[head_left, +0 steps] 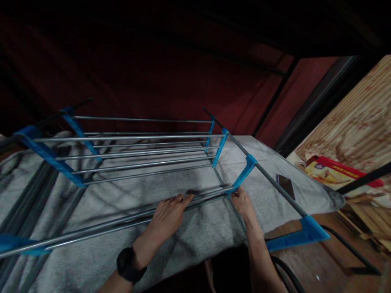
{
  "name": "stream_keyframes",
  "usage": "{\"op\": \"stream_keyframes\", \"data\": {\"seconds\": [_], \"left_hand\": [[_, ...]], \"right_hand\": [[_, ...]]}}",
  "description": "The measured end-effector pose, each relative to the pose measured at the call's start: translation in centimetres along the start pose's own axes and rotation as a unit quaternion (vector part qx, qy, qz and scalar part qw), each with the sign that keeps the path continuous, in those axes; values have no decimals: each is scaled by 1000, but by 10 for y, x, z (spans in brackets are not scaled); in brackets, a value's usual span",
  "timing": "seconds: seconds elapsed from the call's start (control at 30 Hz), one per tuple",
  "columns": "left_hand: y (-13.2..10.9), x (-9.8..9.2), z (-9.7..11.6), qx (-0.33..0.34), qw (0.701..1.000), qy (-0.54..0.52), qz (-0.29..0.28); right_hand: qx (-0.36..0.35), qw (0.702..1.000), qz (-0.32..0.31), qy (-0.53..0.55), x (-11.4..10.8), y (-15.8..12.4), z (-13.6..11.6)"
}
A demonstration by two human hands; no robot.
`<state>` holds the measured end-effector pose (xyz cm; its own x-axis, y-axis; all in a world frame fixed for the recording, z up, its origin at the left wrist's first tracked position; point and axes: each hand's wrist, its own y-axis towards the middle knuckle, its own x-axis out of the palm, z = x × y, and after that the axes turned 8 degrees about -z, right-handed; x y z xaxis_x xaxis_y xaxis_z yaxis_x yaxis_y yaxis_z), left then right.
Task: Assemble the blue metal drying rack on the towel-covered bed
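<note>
A rack of metal rods and blue plastic brackets lies across a grey cloth [201,232]. My left hand [169,215], with a black watch at its wrist, is closed over the near metal rods [119,219]; its fingertips are partly hidden. At the right end of these rods, my right hand [243,203] pinches the lower end of a blue bracket [244,175]. That bracket's upper end sits around a long grey tube [277,187]. Farther back, several rods [146,165] run between left and right brackets. Another blue bracket [308,232] hangs on the tube's near end.
A phone [286,187] lies on the cloth right of the tube. Several dark grey tubes [33,195] lie at the left. Beyond the cloth's right edge is a red and yellow package [336,173]. A dark metal post [277,99] stands behind, before a dark red wall [159,81].
</note>
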<state>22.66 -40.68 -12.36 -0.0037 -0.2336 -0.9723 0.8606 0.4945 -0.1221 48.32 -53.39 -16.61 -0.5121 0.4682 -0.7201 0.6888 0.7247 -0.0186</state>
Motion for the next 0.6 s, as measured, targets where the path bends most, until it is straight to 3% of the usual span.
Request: {"op": "stream_keyframes", "data": {"seconds": [0.17, 0.3, 0.47, 0.6], "left_hand": [[-1, 6, -1, 6, 1000, -15, 27], [-11, 7, 6, 24, 998, -17, 55], [-17, 8, 6, 39, 996, -15, 82], [-21, 10, 4, 59, 994, -11, 95]], "right_hand": [[7, 1000, -21, 8, 1, 2, 0], [75, 991, -62, -90, -1, 2, 15], [87, 951, -207, -213, -1, 14, 45], [38, 962, -155, -220, 3, 7, 42]]}}
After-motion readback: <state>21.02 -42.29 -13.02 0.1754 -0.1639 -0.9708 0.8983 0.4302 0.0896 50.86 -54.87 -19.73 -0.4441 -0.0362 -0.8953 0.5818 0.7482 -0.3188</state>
